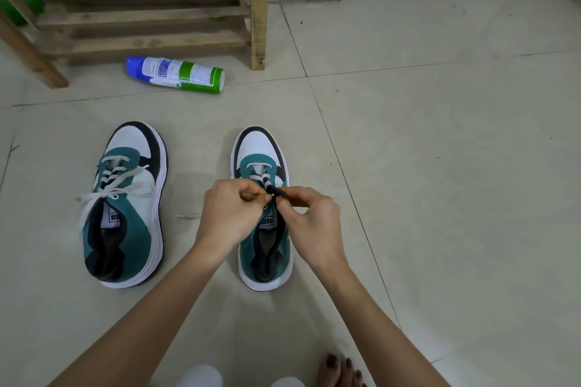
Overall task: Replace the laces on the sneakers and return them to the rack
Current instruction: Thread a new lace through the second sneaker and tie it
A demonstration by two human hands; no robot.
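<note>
Site: tiled floor [440, 166], viewed from the person's head.

1. Far left of the hands and well beyond them: a green object [15, 6], partly hidden behind the leg of a wooden rack [151, 19]. The rack stands against the wall.
2. Just in front of the rack, beyond and left of the hands: a spray can [176, 74] lying on its side.
3. Left of the hands, apart from them: left sneaker [125, 207], upright, toe pointing away, fitted with a white lace [116, 190] whose ends trail loose.
4. Left hand [229, 214]: fingers curled, thumb and forefinger pinching a small white tip [270, 196]. Which lace the tip belongs to cannot be told.
5. Directly beneath both hands: right sneaker [261, 148], upright, toe away, white lacing visible in its front eyelets.
6. Right hand [311, 220]: fingers curled, pinching a black lace [278, 192] over the sneaker's tongue, the fingertips almost meeting those of the left hand.
7. Nearer than the hands and to the right: a bare foot [339, 371] on the floor.
</note>
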